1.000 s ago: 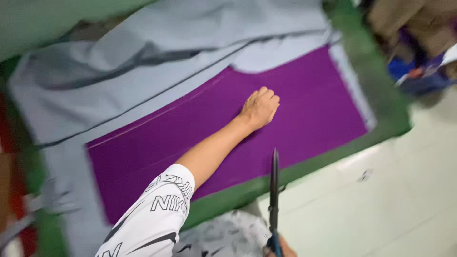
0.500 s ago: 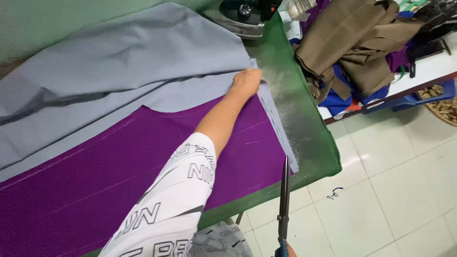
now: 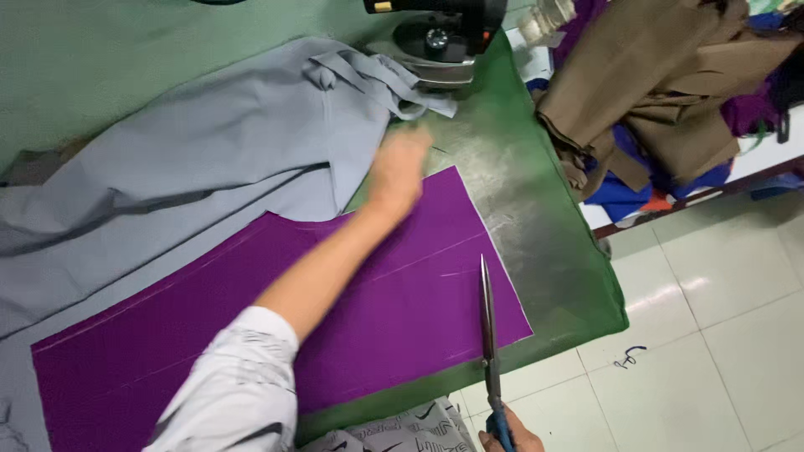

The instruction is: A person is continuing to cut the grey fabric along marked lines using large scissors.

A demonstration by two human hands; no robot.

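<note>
My left hand (image 3: pixel 399 168) reaches across the table, blurred in motion, fingers together at the edge of the grey fabric (image 3: pixel 209 151) near the far corner of the purple cloth (image 3: pixel 335 310). The purple cloth lies flat on the green table (image 3: pixel 544 234) and has chalk lines on it. My right hand (image 3: pixel 508 435), mostly cut off at the bottom edge, grips the blue handle of long scissors (image 3: pixel 487 322), whose closed blades point away from me over the purple cloth's right end.
A black-and-silver iron (image 3: pixel 440 42) sits at the table's far edge beside loose grey strips. Brown, blue and purple fabrics (image 3: pixel 670 92) pile on a stand to the right. White tiled floor (image 3: pixel 720 335) with a dark thread scrap lies right of the table.
The grey strip along the purple cloth's right edge has been pushed off toward the iron. My left hand moved from the cloth's far corner slightly left. The scissors now hover over the purple cloth.
</note>
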